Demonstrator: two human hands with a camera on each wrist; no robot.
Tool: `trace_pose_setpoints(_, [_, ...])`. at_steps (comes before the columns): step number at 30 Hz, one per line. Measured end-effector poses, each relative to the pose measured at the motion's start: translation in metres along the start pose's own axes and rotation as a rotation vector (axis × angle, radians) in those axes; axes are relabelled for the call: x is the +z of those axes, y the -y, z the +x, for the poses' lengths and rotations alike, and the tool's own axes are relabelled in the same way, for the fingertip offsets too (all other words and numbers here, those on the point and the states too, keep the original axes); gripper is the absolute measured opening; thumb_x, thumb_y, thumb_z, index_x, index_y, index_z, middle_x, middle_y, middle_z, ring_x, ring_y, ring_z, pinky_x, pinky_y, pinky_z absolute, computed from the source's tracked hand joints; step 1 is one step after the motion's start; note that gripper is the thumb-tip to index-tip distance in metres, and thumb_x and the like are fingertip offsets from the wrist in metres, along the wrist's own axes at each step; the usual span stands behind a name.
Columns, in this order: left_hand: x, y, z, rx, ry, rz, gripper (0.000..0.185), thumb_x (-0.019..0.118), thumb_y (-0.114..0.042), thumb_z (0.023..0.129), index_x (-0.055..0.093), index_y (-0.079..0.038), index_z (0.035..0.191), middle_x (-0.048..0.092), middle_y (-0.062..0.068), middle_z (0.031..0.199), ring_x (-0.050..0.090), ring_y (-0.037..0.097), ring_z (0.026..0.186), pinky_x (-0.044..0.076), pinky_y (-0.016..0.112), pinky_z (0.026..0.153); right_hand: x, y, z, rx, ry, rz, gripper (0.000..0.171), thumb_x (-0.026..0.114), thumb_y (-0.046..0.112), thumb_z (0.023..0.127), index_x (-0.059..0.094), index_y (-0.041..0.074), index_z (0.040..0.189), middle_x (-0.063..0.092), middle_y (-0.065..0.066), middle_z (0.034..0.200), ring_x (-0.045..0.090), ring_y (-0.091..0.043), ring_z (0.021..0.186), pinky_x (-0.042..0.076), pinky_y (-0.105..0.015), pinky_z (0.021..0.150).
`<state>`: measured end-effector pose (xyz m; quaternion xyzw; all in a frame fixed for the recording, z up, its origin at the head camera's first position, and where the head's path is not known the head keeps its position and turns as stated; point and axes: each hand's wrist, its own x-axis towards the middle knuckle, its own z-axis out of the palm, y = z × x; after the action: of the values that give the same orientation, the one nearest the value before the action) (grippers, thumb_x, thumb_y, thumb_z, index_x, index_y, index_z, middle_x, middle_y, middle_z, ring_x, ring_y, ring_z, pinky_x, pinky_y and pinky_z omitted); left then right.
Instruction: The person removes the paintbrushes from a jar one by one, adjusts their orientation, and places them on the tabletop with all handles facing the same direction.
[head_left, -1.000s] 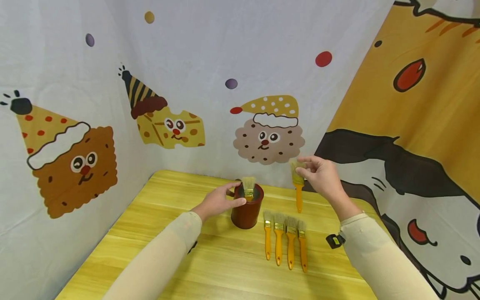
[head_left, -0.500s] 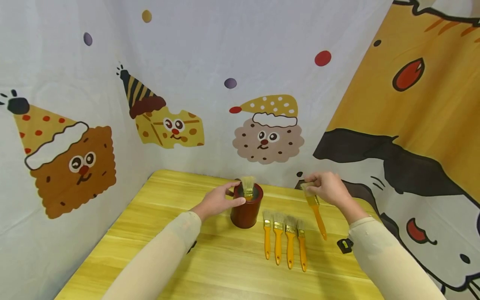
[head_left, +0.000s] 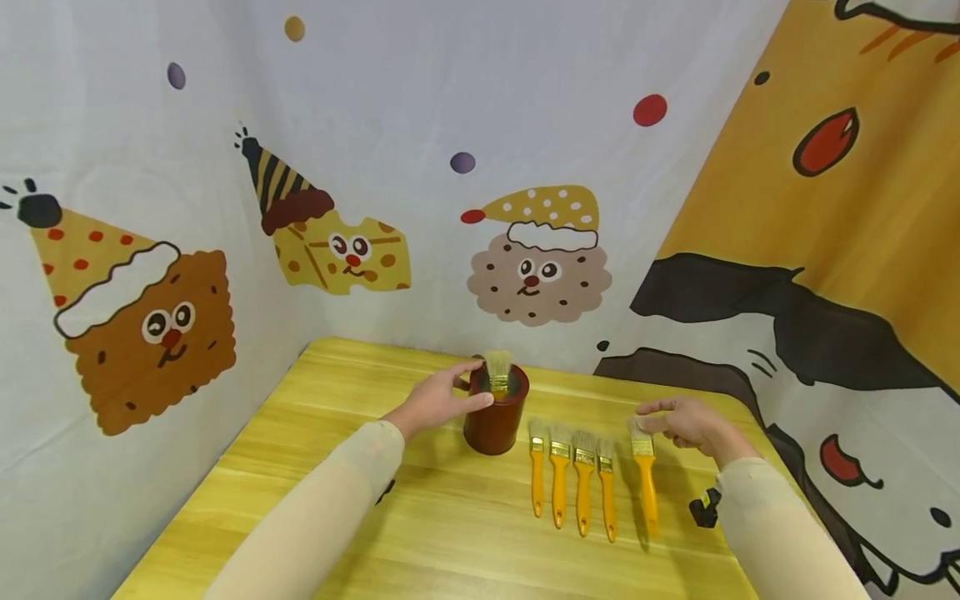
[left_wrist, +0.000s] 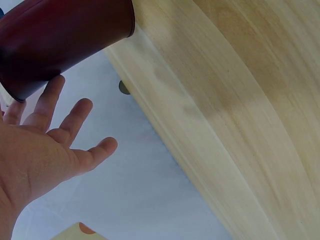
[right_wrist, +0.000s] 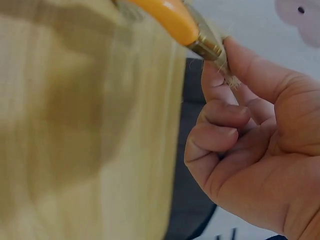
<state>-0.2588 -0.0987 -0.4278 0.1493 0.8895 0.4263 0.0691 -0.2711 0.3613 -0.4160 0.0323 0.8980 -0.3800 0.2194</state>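
Orange-handled brush (head_left: 644, 467), bristles (head_left: 637, 432) partly behind fingers (head_left: 655, 407).

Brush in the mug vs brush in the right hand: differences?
The mug brush has its handle mostly hidden inside the mug; the held brush shows its handle. The mug brush stands bristles up; the held brush has its bristles pinched by the right hand. Both: pale bristles.

Six paintbrushes (head_left: 559, 492), one mug (head_left: 491, 429), two hands (head_left: 437, 402).
Four brushes form a row at lower centre; one is in the mug (only its upper part shows), one at lower right. Two cartoon biscuits (head_left: 157, 358) and one cartoon cheese (head_left: 330, 262) occupy left and centre.
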Motion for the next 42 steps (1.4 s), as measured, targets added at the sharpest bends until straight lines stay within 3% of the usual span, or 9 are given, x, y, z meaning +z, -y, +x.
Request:
trace_pose_setpoints(2, [0.0,-0.001,0.0,-0.001,-0.004,0.01,0.076,0.065,-0.067,0.084,0.037,-0.044,0.151,0.056,0.001,0.141,0.055,0.026,0.127,0.05,0.049,0.097,0.002,-0.008,0.005,0.004,0.016,0.088,0.056,0.071,0.034,0.091,0.057,0.011,0.14,0.043,0.002,0.064,0.027,-0.012,0.049,0.03,-0.025,0.046])
trace_pose_setpoints(8, [-0.001,-0.005,0.002,-0.01,-0.014,0.038,0.078,0.065,-0.069,0.082,0.037,-0.044,0.15,0.059,0.003,0.136,0.059,0.026,0.121,0.051,0.049,0.095,0.014,-0.024,0.013,-0.02,0.065,0.182,0.062,0.069,0.029,0.094,0.047,0.003,0.146,0.039,0.006,0.06,0.025,-0.01,0.049,0.029,-0.025,0.047])
trace_pose_setpoints(15, [0.0,-0.007,0.002,-0.016,-0.009,0.027,0.076,0.066,-0.066,0.084,0.037,-0.043,0.151,0.059,0.005,0.136,0.059,0.029,0.122,0.051,0.05,0.095,0.025,-0.032,0.017,-0.017,0.054,0.165,0.061,0.067,0.029,0.095,0.047,0.003,0.146,0.043,0.009,0.057,0.025,-0.01,0.047,0.031,-0.026,0.048])
trace_pose_setpoints(24, [0.0,-0.006,0.002,-0.011,-0.015,0.02,0.077,0.065,-0.068,0.083,0.038,-0.041,0.151,0.058,0.004,0.137,0.059,0.026,0.122,0.051,0.049,0.094,0.043,-0.044,0.025,0.018,-0.067,0.095,0.054,0.066,0.032,0.096,0.054,0.005,0.141,0.047,0.002,0.065,0.027,-0.014,0.049,0.035,-0.031,0.05])
trace_pose_setpoints(25, [0.0,-0.006,0.001,-0.01,-0.011,0.017,0.078,0.065,-0.068,0.083,0.038,-0.041,0.151,0.058,0.003,0.138,0.058,0.026,0.123,0.051,0.049,0.095,0.044,-0.045,0.025,0.014,-0.084,0.069,0.053,0.067,0.032,0.095,0.056,0.005,0.139,0.051,0.001,0.07,0.03,-0.017,0.051,0.036,-0.033,0.051])
trace_pose_setpoints(27, [0.0,-0.006,0.001,-0.007,-0.01,0.014,0.077,0.065,-0.068,0.083,0.038,-0.041,0.151,0.058,0.002,0.138,0.058,0.025,0.124,0.051,0.049,0.095,0.047,-0.046,0.025,-0.009,-0.128,-0.004,0.049,0.068,0.034,0.094,0.062,0.005,0.133,0.063,-0.009,0.086,0.05,-0.027,0.062,0.047,-0.039,0.061])
trace_pose_setpoints(29, [0.0,-0.006,0.001,-0.008,-0.011,0.008,0.076,0.065,-0.066,0.084,0.038,-0.041,0.15,0.058,0.002,0.138,0.057,0.025,0.125,0.051,0.049,0.096,0.048,-0.047,0.025,-0.04,-0.16,-0.072,0.046,0.069,0.036,0.093,0.066,0.006,0.127,0.065,-0.021,0.109,0.06,-0.042,0.091,0.052,-0.049,0.079])
trace_pose_setpoints(32, [-0.001,-0.006,0.001,-0.002,-0.012,0.004,0.075,0.066,-0.066,0.084,0.039,-0.041,0.15,0.059,0.003,0.138,0.057,0.026,0.126,0.05,0.05,0.096,0.05,-0.046,0.025,-0.078,-0.19,-0.143,0.041,0.069,0.037,0.093,0.069,0.006,0.121,0.054,-0.028,0.138,0.042,-0.054,0.13,0.042,-0.062,0.101])
trace_pose_setpoints(42, [0.0,-0.005,0.002,-0.028,-0.015,0.013,0.078,0.065,-0.072,0.08,0.039,-0.045,0.148,0.061,0.002,0.135,0.059,0.026,0.122,0.052,0.048,0.095,0.058,-0.043,0.023,-0.058,-0.192,-0.084,0.038,0.068,0.035,0.094,0.07,0.007,0.12,0.054,-0.026,0.138,0.04,-0.052,0.133,0.037,-0.064,0.106])
